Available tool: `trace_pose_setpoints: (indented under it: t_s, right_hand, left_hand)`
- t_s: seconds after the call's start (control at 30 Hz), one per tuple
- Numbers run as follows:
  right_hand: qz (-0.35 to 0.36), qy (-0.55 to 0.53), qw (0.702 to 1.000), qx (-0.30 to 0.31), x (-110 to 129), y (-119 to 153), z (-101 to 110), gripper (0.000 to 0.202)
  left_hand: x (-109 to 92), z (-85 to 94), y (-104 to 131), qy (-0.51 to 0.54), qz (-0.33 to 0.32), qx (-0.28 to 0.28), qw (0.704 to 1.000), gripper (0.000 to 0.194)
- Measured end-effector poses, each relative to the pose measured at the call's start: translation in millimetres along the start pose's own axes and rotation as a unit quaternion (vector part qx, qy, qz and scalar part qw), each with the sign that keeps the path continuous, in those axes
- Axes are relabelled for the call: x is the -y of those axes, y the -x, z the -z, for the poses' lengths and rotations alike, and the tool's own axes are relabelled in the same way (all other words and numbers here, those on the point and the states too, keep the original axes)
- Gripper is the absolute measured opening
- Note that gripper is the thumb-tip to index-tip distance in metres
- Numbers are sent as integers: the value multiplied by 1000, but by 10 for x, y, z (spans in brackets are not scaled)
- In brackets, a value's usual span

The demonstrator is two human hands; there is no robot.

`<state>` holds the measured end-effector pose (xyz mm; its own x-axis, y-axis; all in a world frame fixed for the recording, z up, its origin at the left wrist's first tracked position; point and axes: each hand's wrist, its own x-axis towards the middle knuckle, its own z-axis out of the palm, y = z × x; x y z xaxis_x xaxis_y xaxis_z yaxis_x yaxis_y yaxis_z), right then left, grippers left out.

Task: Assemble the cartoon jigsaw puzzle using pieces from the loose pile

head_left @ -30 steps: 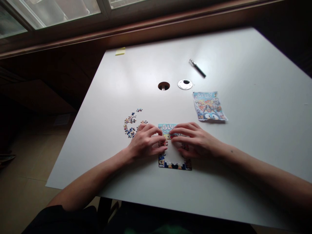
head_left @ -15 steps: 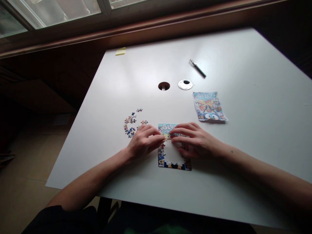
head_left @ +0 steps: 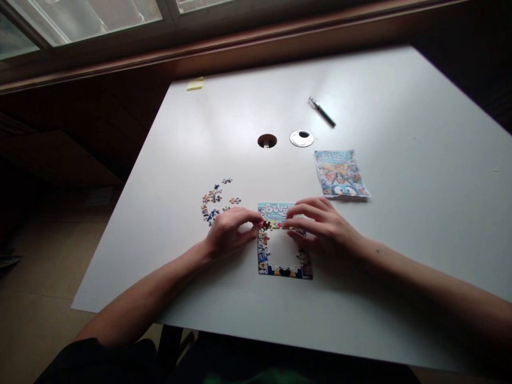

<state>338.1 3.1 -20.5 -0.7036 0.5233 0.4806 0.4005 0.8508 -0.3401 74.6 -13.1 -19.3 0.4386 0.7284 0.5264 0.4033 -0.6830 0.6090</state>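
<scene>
A jigsaw puzzle [head_left: 263, 261] lies on the white table, its border joined around a bare middle. My left hand [head_left: 232, 229] is at its upper left, thumb and index finger pinched on a small dark reddish puzzle piece [head_left: 266, 225]. From the right, my right hand [head_left: 324, 224] reaches over the puzzle's upper right part. Its fingers are apart and bent, with the fingertips at the inner edge of the top strip, and it covers part of the right border. Left of the puzzle is a scatter of loose puzzle pieces [head_left: 212, 198], partly behind my left hand.
A creased picture sheet [head_left: 342, 173] lies to the right beyond my right hand. Farther back are a round cable hole [head_left: 267, 141], a silver grommet cover [head_left: 302, 138], a black marker [head_left: 322, 112] and a yellow sticky note [head_left: 195, 84] at the table's far edge.
My left fingertips have drawn slightly left and down, uncovering a dark reddish piece at the top strip. My right hand has shifted a little off the strip, showing more of the title.
</scene>
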Motion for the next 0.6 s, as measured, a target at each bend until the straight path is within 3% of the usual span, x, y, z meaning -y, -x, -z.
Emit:
trace_pose_setpoints:
  t_s: [0.13, 0.33, 0.5, 0.6]
  right_hand:
    - [-62, -14, 996, -56, 110, -59, -42, 13]
    - [-48, -30, 997, -53, 201, -98, -115, 7]
    - [-46, -25, 997, -54, 205, -86, -143, 7]
    - [-50, -27, 997, -53, 203, -88, -151, 6]
  left_hand:
    - [-1, -12, -13, 2, -20, 23, 1000, 6]
    - [20, -40, -8, 4, -47, 33, 998, 6]
    - [13, -33, -6, 13, -31, 40, 999, 5]
    - [19, -41, -7, 16, -38, 38, 998, 13]
